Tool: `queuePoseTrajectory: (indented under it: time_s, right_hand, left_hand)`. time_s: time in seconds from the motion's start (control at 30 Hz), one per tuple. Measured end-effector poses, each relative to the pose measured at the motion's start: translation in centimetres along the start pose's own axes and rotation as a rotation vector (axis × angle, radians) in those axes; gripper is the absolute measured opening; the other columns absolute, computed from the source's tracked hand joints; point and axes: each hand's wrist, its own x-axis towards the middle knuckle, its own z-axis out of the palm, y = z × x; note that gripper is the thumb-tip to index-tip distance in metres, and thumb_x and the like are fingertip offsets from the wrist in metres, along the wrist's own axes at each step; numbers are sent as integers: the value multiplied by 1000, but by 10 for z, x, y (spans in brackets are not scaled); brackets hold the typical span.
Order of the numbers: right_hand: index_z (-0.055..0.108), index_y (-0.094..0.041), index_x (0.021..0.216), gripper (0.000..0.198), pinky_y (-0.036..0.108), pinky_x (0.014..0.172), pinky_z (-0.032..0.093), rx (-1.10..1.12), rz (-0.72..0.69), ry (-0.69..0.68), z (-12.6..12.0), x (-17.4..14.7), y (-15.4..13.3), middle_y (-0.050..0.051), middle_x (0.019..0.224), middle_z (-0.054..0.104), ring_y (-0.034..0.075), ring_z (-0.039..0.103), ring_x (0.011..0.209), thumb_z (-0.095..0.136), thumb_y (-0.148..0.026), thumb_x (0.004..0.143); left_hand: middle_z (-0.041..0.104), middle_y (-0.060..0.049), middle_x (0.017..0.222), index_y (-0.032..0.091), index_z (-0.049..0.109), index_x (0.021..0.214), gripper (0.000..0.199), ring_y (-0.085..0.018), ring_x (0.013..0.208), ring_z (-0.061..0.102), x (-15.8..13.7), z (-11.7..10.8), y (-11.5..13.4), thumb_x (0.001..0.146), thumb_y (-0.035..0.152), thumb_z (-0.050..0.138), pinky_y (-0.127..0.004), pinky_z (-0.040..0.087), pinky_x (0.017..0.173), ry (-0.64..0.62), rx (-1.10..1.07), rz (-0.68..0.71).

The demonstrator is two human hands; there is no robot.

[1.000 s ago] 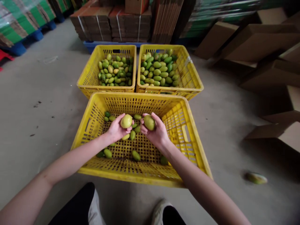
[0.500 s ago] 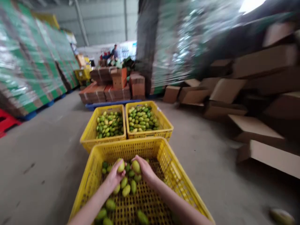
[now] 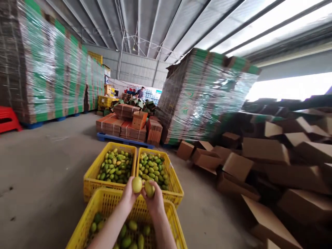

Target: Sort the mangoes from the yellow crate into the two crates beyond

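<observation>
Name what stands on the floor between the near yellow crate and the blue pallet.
In the head view, a left crate and a right crate stand there side by side, both holding green and yellowish fruit.

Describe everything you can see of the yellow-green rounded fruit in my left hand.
The yellow-green rounded fruit looks smooth and unbroken on its visible side, with a light sheen; its far side is hidden. Your bare left hand grips it, in view just above the far rim of the nearest yellow plastic crate. Close beside it is a duller greenish oval fruit in your right hand.
</observation>
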Motion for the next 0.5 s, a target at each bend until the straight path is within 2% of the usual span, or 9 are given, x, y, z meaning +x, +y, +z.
queuePoseTrajectory:
  time_s: [0.13,0.23,0.33,0.4,0.47,0.5]
  right_hand:
    - [57,-20,69,35,23,44,42,-18,18,-51,18,-5,-7,0,57,63,11,53,47,79,-41,53]
    - [58,-21,74,43,23,42,41,-68,-13,-18,24,-13,-3,-1,59,63,13,55,48,82,-50,54]
    - [61,-22,82,52,23,37,37,-126,-35,51,15,-23,11,-1,68,66,11,53,45,81,-60,54]
    - [61,-21,83,55,22,35,35,-129,-12,73,2,-31,22,-1,72,66,9,52,43,78,-66,54]
    - [60,-21,78,54,21,34,32,-107,23,87,-11,-39,34,-2,69,64,8,50,42,79,-65,54]
    - [58,-20,77,53,20,34,32,-102,39,102,-16,-43,38,-3,66,62,8,49,41,81,-61,53]
  left_hand:
    - [67,-4,59,12,61,77,28,-11,45,62,-9,-10,4,97,19,43,-17,49,43,82,-73,41]
    - [68,-4,63,11,62,87,26,-12,47,63,-16,-21,11,99,21,41,-19,52,45,98,-115,70]
    - [65,-3,62,10,64,94,25,-11,43,60,-24,-31,13,99,24,43,-18,50,42,74,-75,74]
    - [63,-1,61,12,62,92,15,-10,43,59,-29,-39,8,95,21,51,-18,48,41,110,-50,67]
    - [62,1,60,15,59,86,5,-10,45,60,-34,-46,2,90,15,57,-17,49,43,160,-46,55]
    - [60,2,59,16,57,83,7,-10,46,61,-37,-49,-1,89,13,58,-16,50,44,175,-39,37]
